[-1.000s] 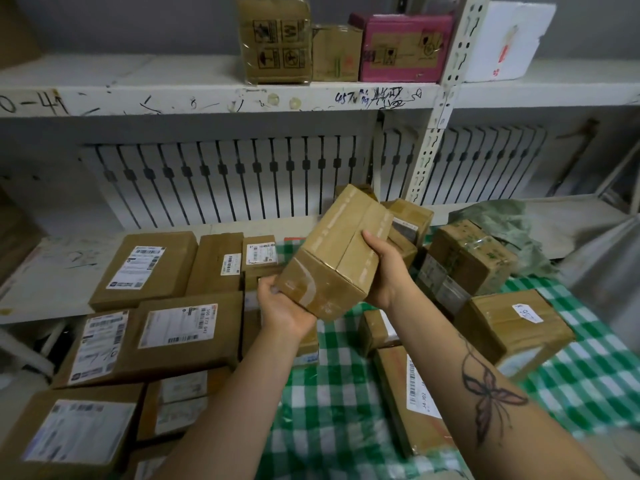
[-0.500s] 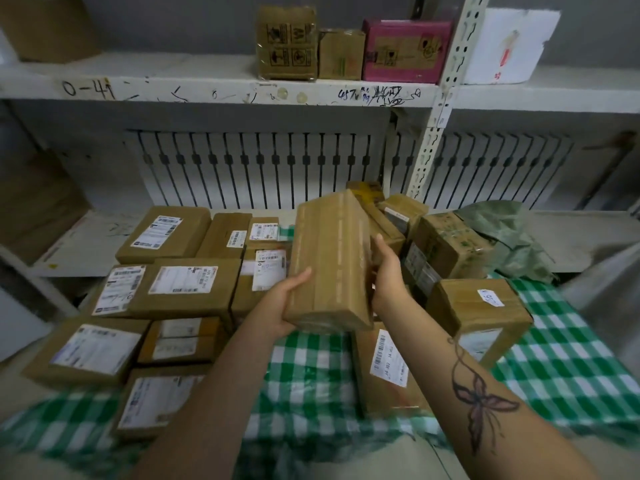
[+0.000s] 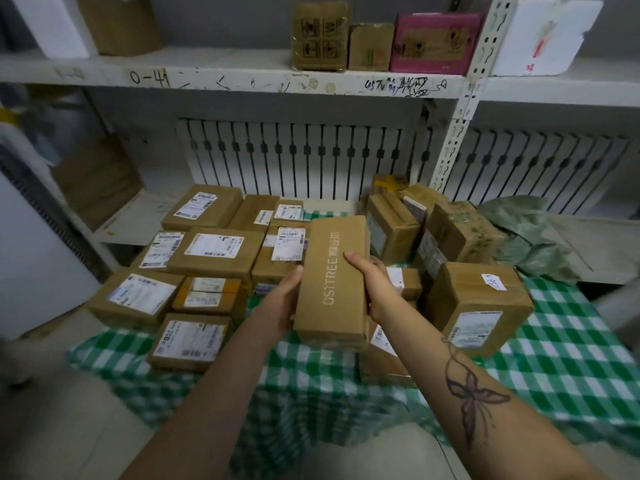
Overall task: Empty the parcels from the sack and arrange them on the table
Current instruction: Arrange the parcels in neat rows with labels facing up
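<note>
A long brown parcel (image 3: 332,282) printed OSYTREE hangs above the middle of the table, its printed face up. My left hand (image 3: 280,303) grips its left side and my right hand (image 3: 375,289) grips its right side. Below lies the table with a green checked cloth (image 3: 568,362). Several labelled parcels (image 3: 214,251) lie flat in rows on the left. A loose heap of parcels (image 3: 450,233) sits on the right, with a large box (image 3: 479,306) nearest. The grey-green sack (image 3: 530,237) lies crumpled at the back right.
A white metal shelf (image 3: 242,84) runs across above the table, carrying brown boxes (image 3: 320,36), a pink box (image 3: 436,43) and a white block (image 3: 543,36). A perforated upright post (image 3: 460,109) stands behind the heap. A lower white shelf (image 3: 135,223) is at the left.
The held parcel has been turned so its printed face points up and it lies flatter. The view has pulled back, showing more of the table's near edge.
</note>
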